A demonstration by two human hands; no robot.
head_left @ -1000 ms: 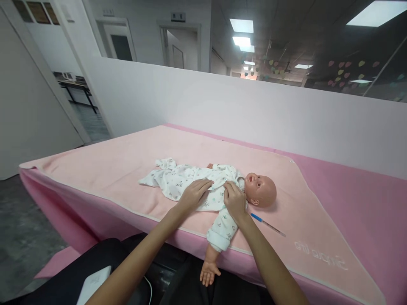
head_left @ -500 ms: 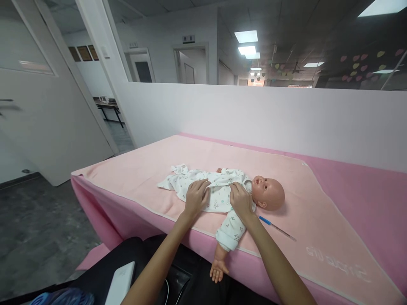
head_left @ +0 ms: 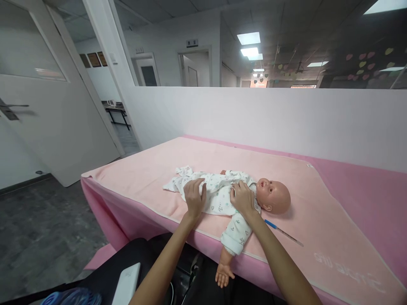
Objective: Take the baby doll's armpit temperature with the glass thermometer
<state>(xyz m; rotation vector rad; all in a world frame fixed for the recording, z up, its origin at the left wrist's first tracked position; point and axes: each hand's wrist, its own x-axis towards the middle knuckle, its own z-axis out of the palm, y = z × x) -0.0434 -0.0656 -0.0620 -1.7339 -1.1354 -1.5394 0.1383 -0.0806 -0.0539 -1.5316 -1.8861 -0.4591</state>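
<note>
A baby doll [head_left: 272, 195] lies on its back, its head to the right, dressed in a white patterned baby outfit [head_left: 219, 205]. One doll arm hangs over the near table edge. Over the lower part of the outfit is my left hand [head_left: 195, 198], open, thumb apart from the fingers, with nothing seen in it. At the chest, my right hand [head_left: 243, 199] has its fingers closed on the outfit's front edge near the neck; its fingertips are partly hidden. Close to the doll's shoulder lies a pen with a blue end [head_left: 282, 231].
A pale pink blanket [head_left: 318, 203] covers the table over a darker pink cloth [head_left: 359, 178]. A white partition wall [head_left: 254, 118] with glass above stands behind. On my lap rests a white rectangular device [head_left: 127, 284]. A door [head_left: 54, 114] stands at the left.
My left hand has let go of the outfit's edge and drawn slightly back, its fingers opening. The right hand stays at the chest. The view has shifted slightly.
</note>
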